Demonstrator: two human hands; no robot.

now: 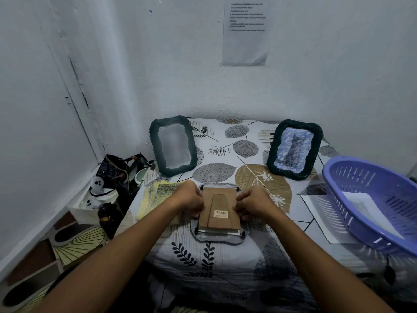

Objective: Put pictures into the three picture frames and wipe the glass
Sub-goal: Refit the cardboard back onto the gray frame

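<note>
A third picture frame (220, 238) lies face down on the table's middle, its brown backing board (220, 208) with a barcode sticker on top. My left hand (190, 201) grips the board's left edge and my right hand (253, 203) grips its right edge, fingers curled. Two dark green frames stand at the back: the left frame (172, 145) shows a plain grey pane, the right frame (294, 149) holds a blue-white picture. A yellow cloth (155, 195) lies left of my left hand.
A purple plastic basket (370, 204) with a sheet of paper inside sits at the right, over another sheet (316, 206). Bags, a small bowl and a dark bottle (108, 219) crowd the floor at the left. A printed notice (246, 30) hangs on the wall.
</note>
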